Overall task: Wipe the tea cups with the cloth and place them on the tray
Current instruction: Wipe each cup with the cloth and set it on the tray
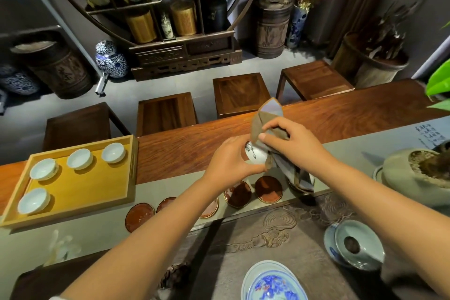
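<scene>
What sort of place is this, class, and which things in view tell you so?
Probably a traditional tea room or tea shop. A carved tea table, small tea cups on a wooden tray, and a display shelf of decorated plates and tea canisters point to it.

Long wooden desk (194,143), grey runner (170,190) along it. On desk: yellow tray (80,192) at left, round brown coasters (268,189) in row, carved dark tea board (267,238), stone planter (409,175) at right.
</scene>
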